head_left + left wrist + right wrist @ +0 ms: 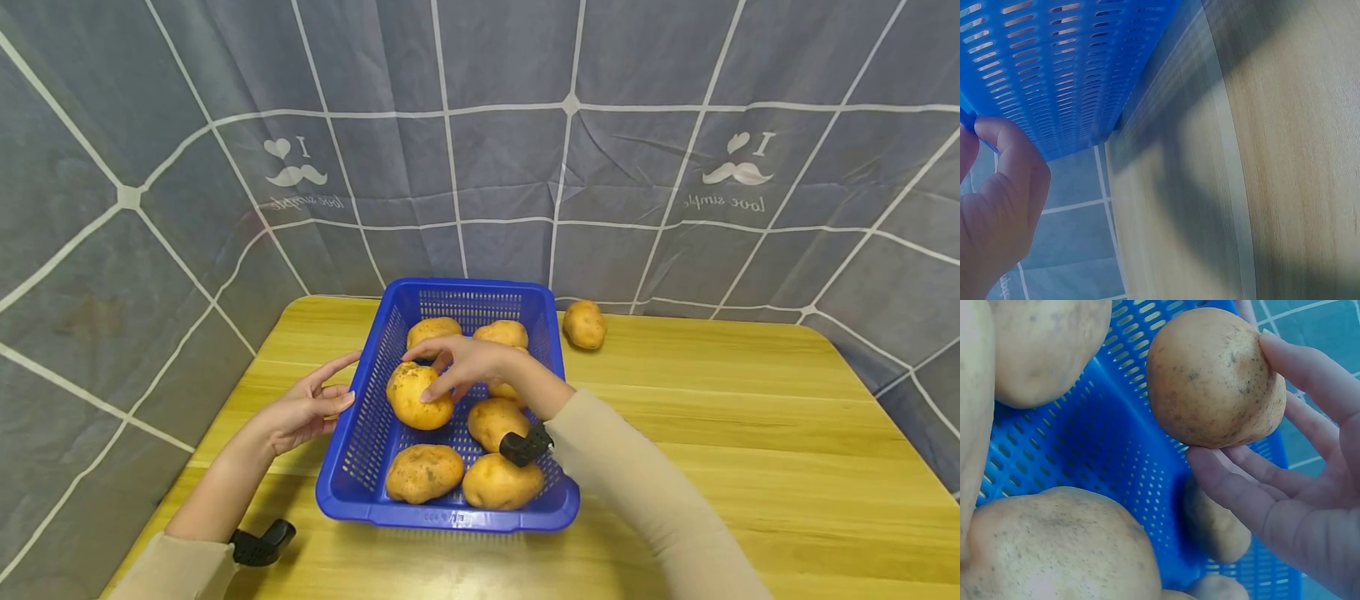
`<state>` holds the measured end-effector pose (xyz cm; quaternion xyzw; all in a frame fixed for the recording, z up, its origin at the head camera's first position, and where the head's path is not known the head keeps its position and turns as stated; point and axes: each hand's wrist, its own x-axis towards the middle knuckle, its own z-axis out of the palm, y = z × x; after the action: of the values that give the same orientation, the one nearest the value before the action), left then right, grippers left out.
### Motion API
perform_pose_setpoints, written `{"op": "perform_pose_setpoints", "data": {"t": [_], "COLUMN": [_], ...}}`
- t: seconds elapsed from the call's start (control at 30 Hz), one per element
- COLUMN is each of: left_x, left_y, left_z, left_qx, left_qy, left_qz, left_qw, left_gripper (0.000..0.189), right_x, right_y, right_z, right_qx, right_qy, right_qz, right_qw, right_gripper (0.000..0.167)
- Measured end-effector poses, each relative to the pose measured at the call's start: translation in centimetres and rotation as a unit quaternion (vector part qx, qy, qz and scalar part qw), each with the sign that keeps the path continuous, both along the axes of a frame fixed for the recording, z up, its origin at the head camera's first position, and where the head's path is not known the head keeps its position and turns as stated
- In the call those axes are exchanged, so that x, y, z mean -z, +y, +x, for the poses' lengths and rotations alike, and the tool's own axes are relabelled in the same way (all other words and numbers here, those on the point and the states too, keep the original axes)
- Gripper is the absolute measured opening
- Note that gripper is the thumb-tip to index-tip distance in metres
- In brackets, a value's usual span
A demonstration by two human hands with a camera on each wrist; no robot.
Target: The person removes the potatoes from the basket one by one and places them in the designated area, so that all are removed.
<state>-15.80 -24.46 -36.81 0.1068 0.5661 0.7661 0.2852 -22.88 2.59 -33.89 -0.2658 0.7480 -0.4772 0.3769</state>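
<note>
A potato (418, 402) is in my right hand (471, 364), gripped between thumb and fingers over the left half of a blue plastic basket (352, 510). In the right wrist view the held potato (1210, 381) shows dark specks, and the fingers (1235, 487) curl under it. My left hand (303, 410) holds the basket's left rim. The left wrist view shows thumb and finger pinching that rim beside the slotted wall (1054, 69). Several potatoes lie in the basket, including one at the front left (425, 473) and one at the front right (502, 482).
One potato (584, 325) sits outside the basket, by the back edge of the wooden table (750, 433). A grey curtain with white grid lines (510, 167) hangs behind and to the left. Each wrist carries a small black camera, such as the left one (262, 543).
</note>
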Motion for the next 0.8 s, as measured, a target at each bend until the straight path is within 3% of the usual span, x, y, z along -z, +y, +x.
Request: {"op": "perform_pose_setpoints", "data": {"t": [0.8], "left_x": [-0.3], "left_y": [0.3], "left_z": [0.0], "left_qx": [-0.017], "left_qy": [-0.010], "left_qz": [-0.014], "left_qw": [0.9997], "left_gripper": [0.067], "right_x": [-1.9], "right_y": [3.1], "right_z": [0.6], "right_qx": [0.028], "right_qy": [0.002], "right_qz": [-0.041], "right_qw": [0.9988], "right_gripper": [0.063]}}
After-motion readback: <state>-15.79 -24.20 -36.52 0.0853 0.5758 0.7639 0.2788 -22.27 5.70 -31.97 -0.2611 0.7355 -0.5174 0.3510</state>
